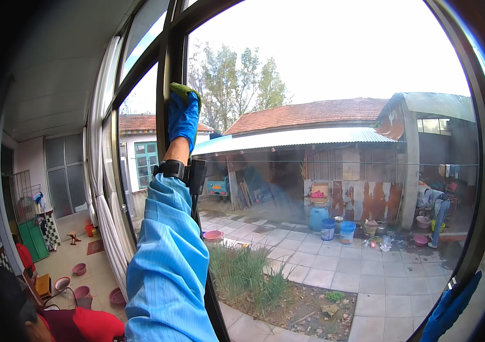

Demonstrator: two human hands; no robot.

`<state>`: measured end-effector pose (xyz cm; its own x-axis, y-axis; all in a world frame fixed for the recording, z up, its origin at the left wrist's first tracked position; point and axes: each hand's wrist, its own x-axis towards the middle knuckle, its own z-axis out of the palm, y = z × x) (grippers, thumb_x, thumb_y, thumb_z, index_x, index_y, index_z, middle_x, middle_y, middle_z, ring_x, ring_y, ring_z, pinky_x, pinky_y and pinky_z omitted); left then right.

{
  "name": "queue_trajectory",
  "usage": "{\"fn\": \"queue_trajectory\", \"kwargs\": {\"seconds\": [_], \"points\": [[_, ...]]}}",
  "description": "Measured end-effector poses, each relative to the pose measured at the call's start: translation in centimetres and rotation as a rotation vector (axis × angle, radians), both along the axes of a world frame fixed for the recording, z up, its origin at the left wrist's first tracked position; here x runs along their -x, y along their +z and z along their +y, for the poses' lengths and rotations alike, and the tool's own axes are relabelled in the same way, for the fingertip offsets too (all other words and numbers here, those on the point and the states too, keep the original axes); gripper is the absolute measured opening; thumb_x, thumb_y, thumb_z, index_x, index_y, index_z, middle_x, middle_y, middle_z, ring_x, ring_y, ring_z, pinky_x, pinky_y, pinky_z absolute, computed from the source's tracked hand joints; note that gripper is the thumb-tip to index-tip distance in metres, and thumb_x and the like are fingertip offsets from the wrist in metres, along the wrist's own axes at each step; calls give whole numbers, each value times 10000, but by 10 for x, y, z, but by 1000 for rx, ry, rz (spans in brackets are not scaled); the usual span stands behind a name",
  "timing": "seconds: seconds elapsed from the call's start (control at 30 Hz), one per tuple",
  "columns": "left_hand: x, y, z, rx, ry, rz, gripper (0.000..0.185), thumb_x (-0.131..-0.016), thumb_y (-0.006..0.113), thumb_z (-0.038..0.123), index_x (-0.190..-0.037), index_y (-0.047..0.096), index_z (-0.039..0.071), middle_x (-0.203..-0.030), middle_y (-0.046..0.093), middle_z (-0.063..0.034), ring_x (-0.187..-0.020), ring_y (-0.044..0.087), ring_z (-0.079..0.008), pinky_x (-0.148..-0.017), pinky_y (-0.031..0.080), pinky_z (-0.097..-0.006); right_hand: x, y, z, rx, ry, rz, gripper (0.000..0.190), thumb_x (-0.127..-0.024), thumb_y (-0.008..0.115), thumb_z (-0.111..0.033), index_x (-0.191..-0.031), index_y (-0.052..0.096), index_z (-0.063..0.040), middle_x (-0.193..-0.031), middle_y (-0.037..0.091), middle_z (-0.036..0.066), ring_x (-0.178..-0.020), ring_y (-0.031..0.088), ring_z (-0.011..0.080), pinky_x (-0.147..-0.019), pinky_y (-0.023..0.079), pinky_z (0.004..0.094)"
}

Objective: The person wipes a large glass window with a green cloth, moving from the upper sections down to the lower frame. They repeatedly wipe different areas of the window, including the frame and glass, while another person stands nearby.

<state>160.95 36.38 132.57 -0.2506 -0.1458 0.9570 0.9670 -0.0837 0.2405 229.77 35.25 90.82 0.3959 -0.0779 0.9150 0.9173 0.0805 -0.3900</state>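
Observation:
My left hand (182, 115), in a blue glove, is raised and holds a green cleaning cloth (187, 90) against the dark upright window frame (164, 81). The cloth covers the fingertips. Below the glove, a black strap with a small device (178, 170) circles the wrist over a light blue sleeve (170, 256). To the right of the upright is a large windowpane (294, 188) with hazy smears. My right hand (452, 305), also blue-gloved, is at the lower right beside the frame's right side, near a small metal latch (452, 283). Its grip is not clear.
Inside, at left, a person in red (93, 322) is close below, near several pink basins (82, 292) and a white curtain (100, 171). Through the glass are a paved courtyard (311, 252), a planted bed (251, 273), blue buckets (347, 233) and a person bending (437, 209).

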Motion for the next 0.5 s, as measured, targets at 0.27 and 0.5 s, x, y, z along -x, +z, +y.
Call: {"fn": "queue_trajectory", "kwargs": {"seconds": [0.27,0.5], "points": [[-108,69,17,59,-152,147,997,-867,237,808,-1529,240,63,-1532,317,-232,-1408,325,-401,-1156,273,-505,4,-3,-14,105,13,-37,636,-1021,451,-396,-1544,229,-112,-1574,291,139,-1414,346,358,-1164,283,449],[-269,86,18,-257,750,598,743,-897,485,569,-1432,397,61,-1288,512,-204,-1185,506,-374,-1019,398,-501,6,2,-11,23,63,-79,714,-971,556,-401,-1539,241,-104,-1567,304,140,-1404,357,363,-1146,322,424]]}}
